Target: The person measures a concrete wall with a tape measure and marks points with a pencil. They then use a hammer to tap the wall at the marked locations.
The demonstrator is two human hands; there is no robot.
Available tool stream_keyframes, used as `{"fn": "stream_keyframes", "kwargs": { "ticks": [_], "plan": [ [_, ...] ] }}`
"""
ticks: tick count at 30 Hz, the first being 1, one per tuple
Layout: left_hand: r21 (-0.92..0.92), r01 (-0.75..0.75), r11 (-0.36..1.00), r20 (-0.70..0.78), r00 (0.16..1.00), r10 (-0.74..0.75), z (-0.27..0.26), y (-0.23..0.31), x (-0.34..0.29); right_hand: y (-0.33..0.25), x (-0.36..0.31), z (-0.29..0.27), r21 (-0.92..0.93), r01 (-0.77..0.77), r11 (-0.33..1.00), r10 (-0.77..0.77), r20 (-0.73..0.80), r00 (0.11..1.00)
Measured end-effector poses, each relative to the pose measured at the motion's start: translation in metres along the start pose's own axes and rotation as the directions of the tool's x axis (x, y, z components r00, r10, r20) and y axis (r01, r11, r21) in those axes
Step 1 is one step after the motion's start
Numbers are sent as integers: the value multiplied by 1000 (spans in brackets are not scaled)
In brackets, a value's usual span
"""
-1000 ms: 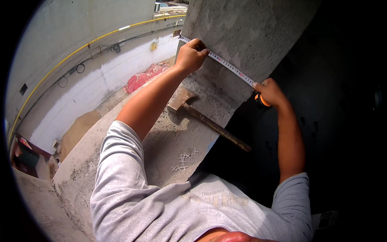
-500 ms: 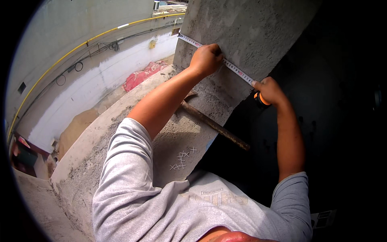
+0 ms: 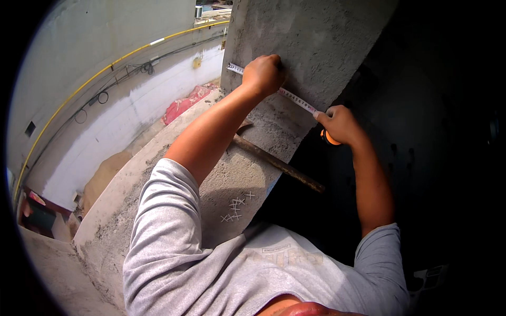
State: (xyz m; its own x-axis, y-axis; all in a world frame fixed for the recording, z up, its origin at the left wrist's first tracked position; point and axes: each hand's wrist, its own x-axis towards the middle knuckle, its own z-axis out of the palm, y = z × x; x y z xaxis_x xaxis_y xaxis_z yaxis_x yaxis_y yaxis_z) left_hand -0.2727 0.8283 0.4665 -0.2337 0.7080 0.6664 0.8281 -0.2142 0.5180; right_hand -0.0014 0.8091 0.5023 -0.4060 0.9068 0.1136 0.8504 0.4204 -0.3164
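Note:
A tape measure's white blade [image 3: 298, 100] runs slantwise across the grey concrete wall face [image 3: 305, 47], its free end close to the wall's left edge. My left hand [image 3: 263, 75] is closed on the blade partway along, fingers curled and partly hidden. My right hand [image 3: 341, 124] grips the orange and black tape case [image 3: 330, 137] just past the wall's right edge, its thumb by the blade. Below the hands a hammer [image 3: 279, 163] lies on the rough ledge, its wooden handle jutting over the inner edge. Several white cross-shaped tile spacers [image 3: 235, 203] lie nearer to me.
The concrete ledge [image 3: 132, 184] curves along the left, with a drop beyond it. Down there are a red sheet [image 3: 184, 102], a sand heap [image 3: 105, 174] and a building wall carrying a yellow pipe [image 3: 87, 84]. Deep shadow fills the right side.
The tape's free end has slid lower along the wall's left edge. My right hand and the case have moved left and slightly down, and less blade shows between my hands. Hammer and spacers lie unchanged.

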Motion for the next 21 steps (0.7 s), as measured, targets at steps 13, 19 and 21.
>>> {"fn": "stream_keyframes", "kwargs": {
  "ticks": [13, 19, 21],
  "plan": [
    [220, 16, 975, 189, 980, -59, -15, 10, 15, -116, -92, 77, 158, 572, 805, -572, 463, 677],
    [193, -12, 981, 165, 986, -20, -14, 5, 16, -127, -84, 140, 269, 759, 592, -805, 153, 574],
    [199, -12, 980, 163, 986, -21, -13, 7, 15, -114, -73, 151, 235, 819, 523, -819, -129, 560]
  ]
}}
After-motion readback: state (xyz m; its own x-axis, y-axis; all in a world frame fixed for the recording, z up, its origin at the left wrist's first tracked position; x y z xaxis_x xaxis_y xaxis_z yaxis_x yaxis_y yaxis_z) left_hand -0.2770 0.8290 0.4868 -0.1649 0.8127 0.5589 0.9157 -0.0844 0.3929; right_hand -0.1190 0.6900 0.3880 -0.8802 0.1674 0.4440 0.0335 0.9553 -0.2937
